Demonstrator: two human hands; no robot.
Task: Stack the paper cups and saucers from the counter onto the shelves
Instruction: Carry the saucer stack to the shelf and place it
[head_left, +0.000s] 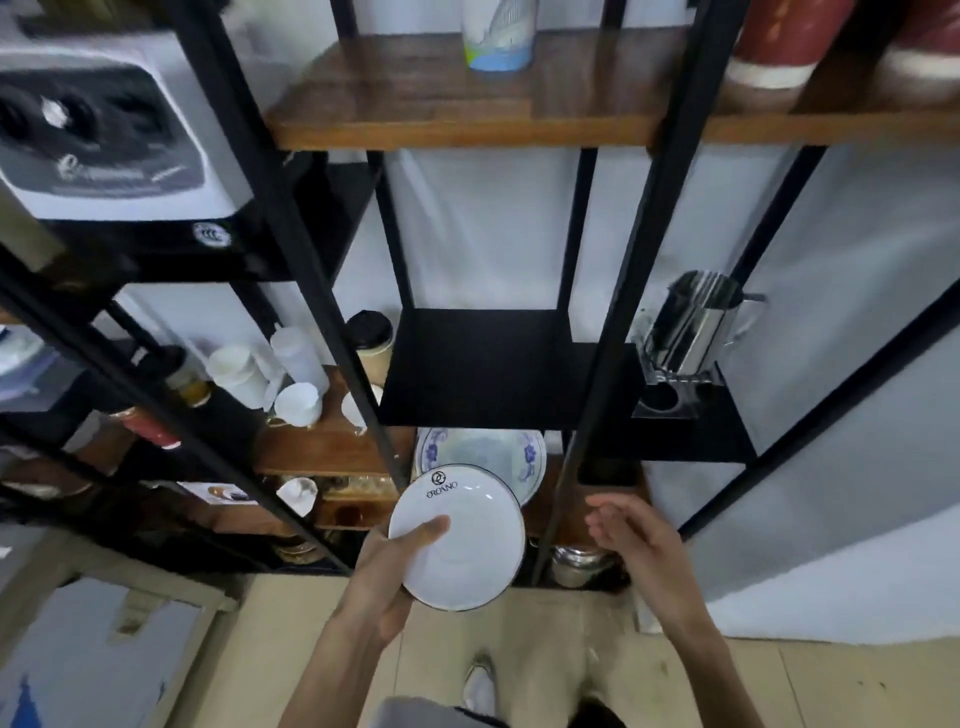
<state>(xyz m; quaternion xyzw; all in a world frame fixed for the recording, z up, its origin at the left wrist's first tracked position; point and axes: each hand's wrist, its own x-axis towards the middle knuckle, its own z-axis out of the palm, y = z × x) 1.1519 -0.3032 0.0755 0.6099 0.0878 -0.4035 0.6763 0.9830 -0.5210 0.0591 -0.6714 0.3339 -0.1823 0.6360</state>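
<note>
My left hand grips a white saucer with a dark rim and a printed logo, thumb on top, held in front of the black-framed shelf unit. My right hand hovers to the right of the saucer, fingers apart, holding nothing. Just behind the saucer a blue-patterned white plate lies on a lower wooden shelf. A black shelf panel sits above that plate. White cups and paper cups stand on the wooden shelf to the left.
Black metal posts cross in front of the shelves. A steel milk jug stands at right on a black shelf. A white-and-black appliance sits upper left. A top wooden shelf carries cups. Metal tins sit low, near the floor.
</note>
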